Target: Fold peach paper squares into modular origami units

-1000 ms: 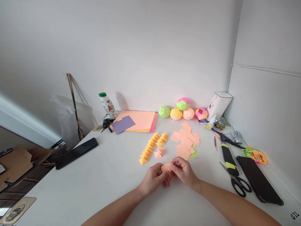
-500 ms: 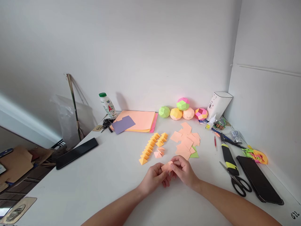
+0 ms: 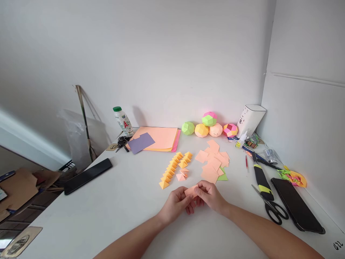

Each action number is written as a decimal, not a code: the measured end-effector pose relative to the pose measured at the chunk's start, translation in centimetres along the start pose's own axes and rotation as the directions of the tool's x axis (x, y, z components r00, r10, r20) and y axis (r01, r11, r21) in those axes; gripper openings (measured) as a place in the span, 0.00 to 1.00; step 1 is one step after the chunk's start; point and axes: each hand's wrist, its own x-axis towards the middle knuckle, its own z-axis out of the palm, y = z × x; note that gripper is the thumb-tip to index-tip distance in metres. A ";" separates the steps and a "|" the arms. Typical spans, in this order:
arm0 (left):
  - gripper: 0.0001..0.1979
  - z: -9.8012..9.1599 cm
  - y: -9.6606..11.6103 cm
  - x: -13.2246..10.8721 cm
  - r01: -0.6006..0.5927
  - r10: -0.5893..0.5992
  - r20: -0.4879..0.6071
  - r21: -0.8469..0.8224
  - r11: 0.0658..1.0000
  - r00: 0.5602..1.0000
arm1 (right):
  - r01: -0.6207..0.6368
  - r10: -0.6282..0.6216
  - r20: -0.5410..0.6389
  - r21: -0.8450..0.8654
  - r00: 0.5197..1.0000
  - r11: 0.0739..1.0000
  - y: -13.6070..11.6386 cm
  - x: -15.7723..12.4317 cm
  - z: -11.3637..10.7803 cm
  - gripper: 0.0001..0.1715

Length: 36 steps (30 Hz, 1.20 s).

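Between my two hands, above the white table, is a small peach paper piece (image 3: 191,191). My left hand (image 3: 176,204) pinches its left side between thumb and fingers. The right end is gripped by my right hand (image 3: 211,197), whose fingers partly cover it. Just beyond my hands lie peach folded pieces (image 3: 182,175) and a slanting row of orange folded pieces (image 3: 170,169). Loose peach paper squares (image 3: 211,169) overlap behind my right hand, with a green square (image 3: 222,175) showing at their edge.
Paper balls (image 3: 201,130) stand along the wall. Paper sheets (image 3: 161,136) and a white bottle (image 3: 124,122) are at the back left. Scissors (image 3: 272,207), a cutter (image 3: 261,180) and a black phone (image 3: 298,205) lie at right; a black object (image 3: 88,176) lies at left.
My right hand's fingers have shifted very slightly down on the peach piece. Otherwise the hands and the things on the table look the same.
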 end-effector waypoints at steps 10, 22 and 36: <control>0.20 0.0 -0.1 0.1 0.009 -0.009 -0.001 -0.002 1.000 1.000 | 0.020 -0.020 -0.001 0.008 1.000 1.000 0.1 -0.1 0.1 0.18; 0.20 0.1 0.3 0.0 0.016 -0.016 -0.003 0.017 1.000 1.000 | 0.019 -0.019 -0.010 -0.007 1.000 1.000 -0.2 -0.1 0.1 0.19; 0.18 -0.5 -0.1 0.2 0.036 -0.040 0.045 0.080 0.996 0.998 | 0.031 -0.031 -0.016 -0.015 0.999 0.999 0.2 -0.2 0.1 0.18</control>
